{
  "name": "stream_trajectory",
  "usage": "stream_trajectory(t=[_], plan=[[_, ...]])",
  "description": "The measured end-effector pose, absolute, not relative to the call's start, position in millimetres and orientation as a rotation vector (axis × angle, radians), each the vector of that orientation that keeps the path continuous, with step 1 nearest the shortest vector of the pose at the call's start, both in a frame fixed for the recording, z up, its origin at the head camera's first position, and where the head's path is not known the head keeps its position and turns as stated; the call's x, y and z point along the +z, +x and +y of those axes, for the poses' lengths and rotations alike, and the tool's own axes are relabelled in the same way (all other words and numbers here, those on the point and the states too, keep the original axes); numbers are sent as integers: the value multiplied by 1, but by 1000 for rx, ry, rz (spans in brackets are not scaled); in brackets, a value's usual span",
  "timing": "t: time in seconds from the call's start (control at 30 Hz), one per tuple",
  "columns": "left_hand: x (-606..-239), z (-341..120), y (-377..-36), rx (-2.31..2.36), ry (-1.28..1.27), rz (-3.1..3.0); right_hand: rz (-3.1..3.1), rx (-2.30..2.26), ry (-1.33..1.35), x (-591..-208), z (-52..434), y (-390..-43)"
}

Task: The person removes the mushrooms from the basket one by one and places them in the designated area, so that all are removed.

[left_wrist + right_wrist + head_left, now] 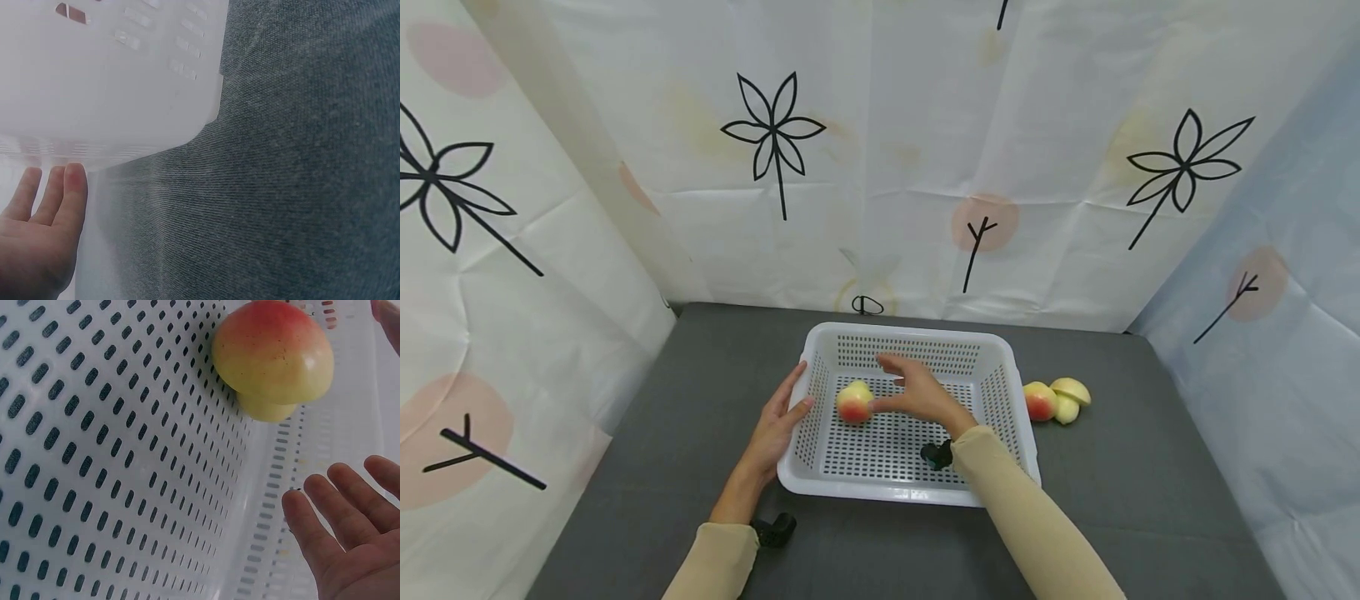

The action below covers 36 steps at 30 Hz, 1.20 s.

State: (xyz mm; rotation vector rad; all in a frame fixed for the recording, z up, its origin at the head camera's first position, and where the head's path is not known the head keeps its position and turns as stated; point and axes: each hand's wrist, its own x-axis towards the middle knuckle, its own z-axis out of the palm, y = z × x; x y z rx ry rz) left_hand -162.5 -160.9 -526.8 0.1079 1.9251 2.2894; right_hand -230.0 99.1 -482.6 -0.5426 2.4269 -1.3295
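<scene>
A white plastic basket (910,492) with slotted walls and floor stands on the grey table. Inside it, toward the left, is a toy mushroom (853,402) with a red-and-yellow cap; the right wrist view shows the same mushroom (273,353) with its short pale stem. My left hand (775,429) holds the basket's left side, thumb over the rim and straight fingers (74,187) against the outer wall. Over the basket, my right hand (921,392) has its fingers spread and holds nothing. Its thumb tip is close beside the mushroom; whether they touch, I cannot tell.
Right of the basket, a red-and-yellow mushroom (1040,401) and a yellow mushroom (1070,397) lie side by side on the grey table (1135,467). Printed white cloth (880,167) hangs behind the table and along both sides.
</scene>
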Motion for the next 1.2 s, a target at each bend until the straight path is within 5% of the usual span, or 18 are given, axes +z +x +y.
stream_trajectory(t=[1.2], plan=[[-525, -161, -163, 2284, 96, 1911, 2415, -1096, -496, -506, 67, -235]])
